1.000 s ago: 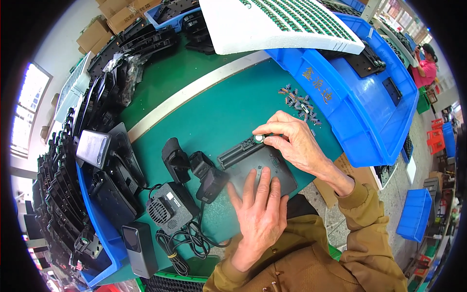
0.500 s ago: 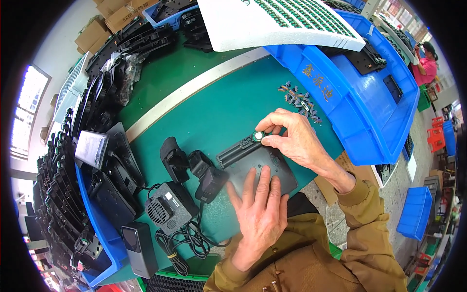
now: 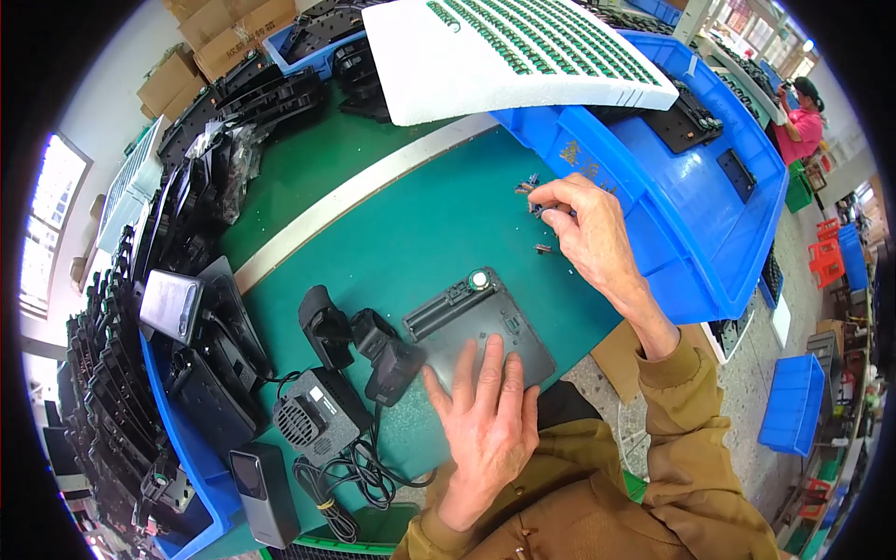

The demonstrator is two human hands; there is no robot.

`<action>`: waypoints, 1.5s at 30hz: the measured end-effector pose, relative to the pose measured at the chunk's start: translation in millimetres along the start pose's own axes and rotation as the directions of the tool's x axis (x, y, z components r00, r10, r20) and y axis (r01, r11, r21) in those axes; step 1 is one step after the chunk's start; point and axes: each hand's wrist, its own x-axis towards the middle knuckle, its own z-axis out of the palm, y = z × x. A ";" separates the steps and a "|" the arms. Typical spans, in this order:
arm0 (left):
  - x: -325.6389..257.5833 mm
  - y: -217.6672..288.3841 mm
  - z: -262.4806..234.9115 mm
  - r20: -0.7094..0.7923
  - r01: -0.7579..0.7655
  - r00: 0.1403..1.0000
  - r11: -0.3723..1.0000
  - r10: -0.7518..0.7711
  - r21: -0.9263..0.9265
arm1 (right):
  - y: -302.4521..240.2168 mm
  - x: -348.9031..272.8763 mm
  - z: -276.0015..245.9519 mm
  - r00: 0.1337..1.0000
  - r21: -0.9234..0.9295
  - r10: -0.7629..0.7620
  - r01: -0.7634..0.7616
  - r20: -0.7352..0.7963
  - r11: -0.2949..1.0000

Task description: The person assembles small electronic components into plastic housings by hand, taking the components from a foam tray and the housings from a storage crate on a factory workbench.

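Observation:
A flat black plastic panel (image 3: 518,327) lies on the green mat, with a ribbed channel along its far edge. In that edge sits a small round white part with a green rim (image 3: 479,279). My left hand (image 3: 487,397) rests on the panel's near part, fingers spread flat. My right hand (image 3: 593,233) is over a pile of small electronic parts (image 3: 528,185) beside the blue bin. Its thumb and fingers are curled together at the pile; what lies between the fingertips is hidden.
A blue bin (image 3: 644,187) with black panels stands at right, a white foam tray (image 3: 513,84) of green boards over its far end. At left lie a black device with a grille (image 3: 317,415), coiled cable (image 3: 350,485), a power bank (image 3: 263,495) and stacked black housings (image 3: 112,401).
My right hand has left the round white part on the panel and moved away to the small-parts pile. My left hand stays on the panel. The whole view has shifted slightly.

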 end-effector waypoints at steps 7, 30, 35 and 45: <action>-0.4 -0.6 0.5 -0.008 0.008 1.000 1.000 -0.008 0.001 | 9.4 10.3 4.7 1.000 -0.194 -0.017 0.013 -0.018 0.981; -0.1 0.2 0.1 0.004 0.011 1.000 1.000 -0.011 -0.005 | -0.2 17.8 2.3 0.976 0.258 0.118 -0.164 0.183 0.952; -0.4 -0.7 -0.6 0.006 0.001 1.000 1.000 -0.001 0.009 | -6.9 -10.2 -17.0 0.835 0.549 0.218 -0.506 0.505 0.665; -1.0 -0.1 1.1 -0.005 -0.008 1.000 0.999 0.008 0.033 | -2.0 -50.5 -19.2 0.713 0.636 0.161 -0.688 0.682 0.349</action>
